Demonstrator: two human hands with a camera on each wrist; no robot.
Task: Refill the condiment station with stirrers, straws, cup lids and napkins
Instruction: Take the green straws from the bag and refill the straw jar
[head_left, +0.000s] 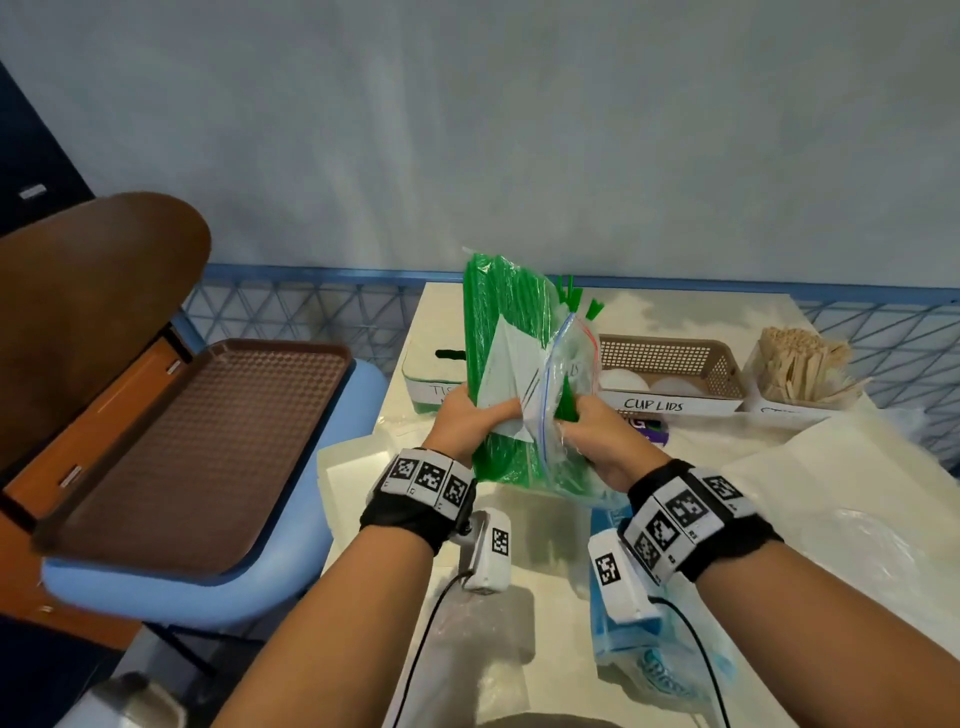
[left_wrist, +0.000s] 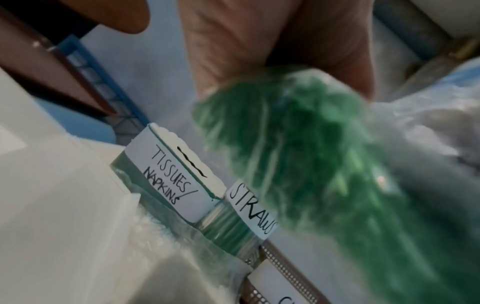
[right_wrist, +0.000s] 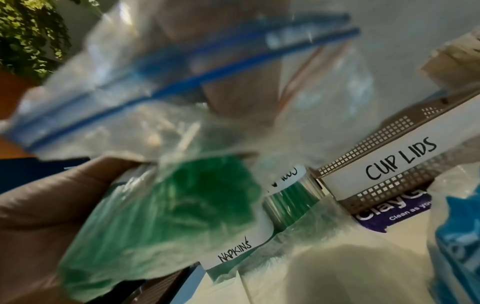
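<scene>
Clearly labels (left_wrist: 249, 207): "STRAWS", "CUP LIDS", "NAPKINS"

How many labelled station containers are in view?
4, in a row at the table's back: tissues/napkins box leftmost, straws cup next, cup lids basket, then stirrers holder rightmost. The held bag of straws may hide others.

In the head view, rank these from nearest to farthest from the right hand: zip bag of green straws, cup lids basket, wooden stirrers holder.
1. Zip bag of green straws: gripped by the right hand, with the left hand on it too.
2. Cup lids basket: on the table behind the hand, slightly right.
3. Wooden stirrers holder: farther right, past the basket.
</scene>
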